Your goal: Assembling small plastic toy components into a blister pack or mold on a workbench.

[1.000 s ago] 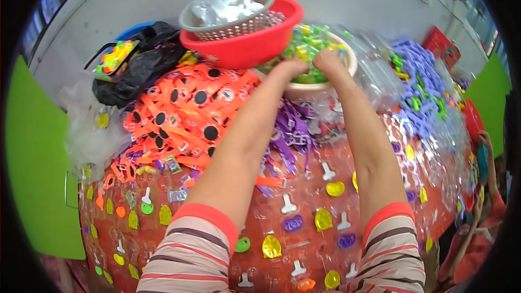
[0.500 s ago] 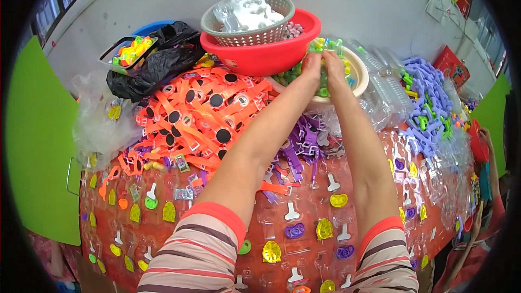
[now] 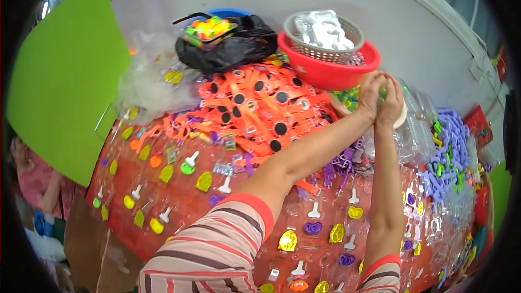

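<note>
My left hand (image 3: 370, 95) and my right hand (image 3: 391, 103) are cupped together, fingertips close, over a cream basin (image 3: 401, 118) at the back right. Small green pieces (image 3: 382, 93) show between the palms; their exact kind is hard to make out. More green and yellow pieces (image 3: 347, 96) lie in the basin, partly hidden by my left wrist. Behind the hands stands a red basin (image 3: 320, 73), with a grey strainer basket (image 3: 324, 52) on it holding clear plastic packaging (image 3: 332, 31).
Orange toy watch straps (image 3: 255, 106) are heaped left of my arms. Clear trays with white pieces, yellow pieces (image 3: 287, 240) and purple toy pacifiers (image 3: 313, 228) cover the red table. Lilac pieces (image 3: 453, 146) are piled at right. A black bag (image 3: 228, 49) stands behind. Other people are at both sides.
The view has swung left, so the table's things appear farther right. My hands remain at the cream basin and have drawn closer together around the green pieces.
</note>
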`<move>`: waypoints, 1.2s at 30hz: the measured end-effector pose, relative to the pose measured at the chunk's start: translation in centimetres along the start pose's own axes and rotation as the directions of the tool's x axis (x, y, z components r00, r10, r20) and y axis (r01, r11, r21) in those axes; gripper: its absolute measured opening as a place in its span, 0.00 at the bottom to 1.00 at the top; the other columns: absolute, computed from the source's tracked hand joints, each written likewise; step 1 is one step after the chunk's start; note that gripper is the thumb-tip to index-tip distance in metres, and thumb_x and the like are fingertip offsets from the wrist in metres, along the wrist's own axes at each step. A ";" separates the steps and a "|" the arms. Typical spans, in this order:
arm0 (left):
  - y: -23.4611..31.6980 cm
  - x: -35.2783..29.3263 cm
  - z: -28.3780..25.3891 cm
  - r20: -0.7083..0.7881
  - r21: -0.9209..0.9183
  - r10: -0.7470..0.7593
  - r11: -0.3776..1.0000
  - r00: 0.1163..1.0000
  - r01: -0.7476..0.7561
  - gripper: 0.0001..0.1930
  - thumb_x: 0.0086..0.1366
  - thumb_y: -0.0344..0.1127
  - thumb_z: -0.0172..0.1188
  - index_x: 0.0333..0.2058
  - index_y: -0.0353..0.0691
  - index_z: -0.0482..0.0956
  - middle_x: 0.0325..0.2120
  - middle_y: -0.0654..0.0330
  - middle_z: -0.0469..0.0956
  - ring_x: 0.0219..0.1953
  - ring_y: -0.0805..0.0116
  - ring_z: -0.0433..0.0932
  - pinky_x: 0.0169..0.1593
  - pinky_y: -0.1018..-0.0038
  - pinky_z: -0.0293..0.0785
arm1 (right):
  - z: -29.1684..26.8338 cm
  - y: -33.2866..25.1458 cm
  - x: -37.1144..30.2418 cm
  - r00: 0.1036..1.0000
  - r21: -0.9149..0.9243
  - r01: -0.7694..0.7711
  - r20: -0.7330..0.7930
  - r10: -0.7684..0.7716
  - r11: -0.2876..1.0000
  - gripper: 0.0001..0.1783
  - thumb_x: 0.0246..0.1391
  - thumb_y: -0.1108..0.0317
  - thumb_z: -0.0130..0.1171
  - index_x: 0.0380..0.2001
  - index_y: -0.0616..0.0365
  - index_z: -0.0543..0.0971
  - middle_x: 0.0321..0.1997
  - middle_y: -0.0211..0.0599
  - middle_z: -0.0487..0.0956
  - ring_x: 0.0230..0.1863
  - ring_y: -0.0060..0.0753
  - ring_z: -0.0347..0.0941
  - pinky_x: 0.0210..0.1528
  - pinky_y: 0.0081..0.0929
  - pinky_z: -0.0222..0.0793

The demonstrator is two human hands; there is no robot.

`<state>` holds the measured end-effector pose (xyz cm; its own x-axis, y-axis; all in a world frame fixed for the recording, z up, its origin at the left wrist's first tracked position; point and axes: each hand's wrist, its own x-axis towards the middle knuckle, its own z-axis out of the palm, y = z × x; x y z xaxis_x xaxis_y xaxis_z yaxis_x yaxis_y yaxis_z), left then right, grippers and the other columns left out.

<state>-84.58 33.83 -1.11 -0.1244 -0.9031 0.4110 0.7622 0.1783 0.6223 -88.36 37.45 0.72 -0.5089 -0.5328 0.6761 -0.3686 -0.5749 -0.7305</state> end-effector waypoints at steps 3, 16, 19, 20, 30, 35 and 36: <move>4.0 -2.8 -1.3 -0.031 -0.120 -0.036 0.992 0.999 0.032 0.13 0.62 0.36 0.50 0.42 0.38 0.75 0.37 0.63 0.74 0.44 0.74 0.70 0.51 0.78 0.65 | 1.9 -4.2 -3.5 0.997 -0.010 -0.006 0.080 0.007 1.000 0.14 0.58 0.66 0.50 0.40 0.61 0.79 0.40 0.35 0.77 0.42 0.27 0.72 0.48 0.24 0.65; 21.7 -25.9 -16.8 -0.180 -0.495 -0.278 0.855 0.944 0.158 0.14 0.63 0.48 0.48 0.37 0.46 0.75 0.33 0.62 0.73 0.36 0.68 0.73 0.43 0.74 0.71 | 9.6 -18.4 -30.3 0.854 -0.503 0.295 0.520 0.011 0.812 0.23 0.58 0.57 0.48 0.54 0.57 0.71 0.58 0.52 0.68 0.58 0.51 0.63 0.62 0.45 0.52; 24.6 -31.1 -18.9 -0.075 -0.931 -0.237 0.365 0.969 0.017 0.23 0.63 0.57 0.44 0.42 0.44 0.72 0.38 0.55 0.72 0.40 0.59 0.71 0.46 0.64 0.70 | 12.6 -22.2 -36.2 0.807 -0.485 0.291 0.588 0.060 0.825 0.26 0.57 0.56 0.48 0.56 0.55 0.68 0.61 0.51 0.64 0.61 0.50 0.58 0.63 0.47 0.47; 27.7 -32.0 -19.0 -0.081 -0.808 -0.324 0.575 0.943 0.128 0.21 0.63 0.55 0.45 0.40 0.45 0.73 0.35 0.60 0.73 0.37 0.64 0.72 0.44 0.69 0.70 | 13.2 -22.3 -37.5 0.802 -0.456 0.273 0.595 0.062 0.847 0.26 0.57 0.55 0.48 0.57 0.55 0.68 0.61 0.50 0.64 0.62 0.50 0.58 0.63 0.47 0.47; 33.8 -35.0 -22.8 -0.503 -0.523 -0.445 0.839 0.741 0.148 0.25 0.64 0.57 0.42 0.41 0.41 0.76 0.37 0.58 0.77 0.40 0.62 0.77 0.46 0.67 0.72 | 16.5 -23.9 -41.0 0.817 0.098 -0.463 0.433 0.382 0.881 0.22 0.59 0.66 0.46 0.55 0.64 0.67 0.55 0.46 0.70 0.56 0.38 0.66 0.59 0.32 0.59; 31.2 -36.1 -25.2 -0.361 -0.679 -0.453 0.727 0.815 0.103 0.25 0.64 0.56 0.40 0.42 0.40 0.73 0.39 0.58 0.76 0.41 0.63 0.76 0.46 0.67 0.73 | 16.0 -23.7 -40.6 0.785 -0.198 0.081 0.617 0.060 0.977 0.18 0.55 0.69 0.49 0.49 0.59 0.73 0.53 0.46 0.72 0.55 0.40 0.68 0.56 0.30 0.61; 31.2 -36.3 -25.4 -0.371 -0.670 -0.473 0.732 0.799 0.123 0.25 0.64 0.54 0.39 0.46 0.39 0.71 0.41 0.57 0.75 0.43 0.61 0.76 0.47 0.65 0.73 | 16.3 -23.7 -40.3 0.814 -0.043 -0.117 0.568 0.121 0.992 0.16 0.56 0.69 0.50 0.48 0.60 0.74 0.52 0.44 0.73 0.54 0.38 0.69 0.56 0.29 0.61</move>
<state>-40.18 62.24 -13.53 -0.2245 -0.9510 -0.2127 0.9685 -0.2419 0.0595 -46.47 62.44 -7.69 -0.0173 -0.8558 0.5170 -0.3392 -0.4814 -0.8082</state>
